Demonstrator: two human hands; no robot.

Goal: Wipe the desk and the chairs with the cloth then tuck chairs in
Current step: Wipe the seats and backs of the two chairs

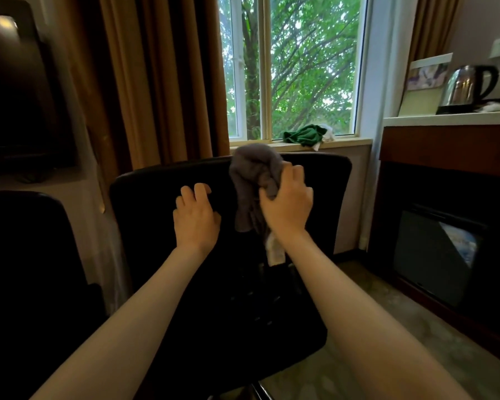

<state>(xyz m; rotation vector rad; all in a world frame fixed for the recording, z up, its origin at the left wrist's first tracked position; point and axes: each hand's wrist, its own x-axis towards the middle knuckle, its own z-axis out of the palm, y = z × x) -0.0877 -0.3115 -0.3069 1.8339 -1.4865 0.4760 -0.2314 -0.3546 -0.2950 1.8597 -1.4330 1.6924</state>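
— At the far left, what stands there?
— A second black chair (pixel 26 255), only partly in view. Just right of it, the black chair (pixel 156 197) turns its backrest to the camera.
— And the hands?
— The left hand (pixel 197 217) rests on that backrest, fingers loosely bent, holding nothing. Next comes the grey cloth (pixel 251 174), bunched at the backrest's top edge. Its long axis runs up and down, with the lower end hanging. The right hand (pixel 286 206) grips its middle, fingers curled round it.
— Farther right?
— A green rag (pixel 303 135) on the windowsill, then a kettle (pixel 468 88) on the worktop (pixel 416 121).
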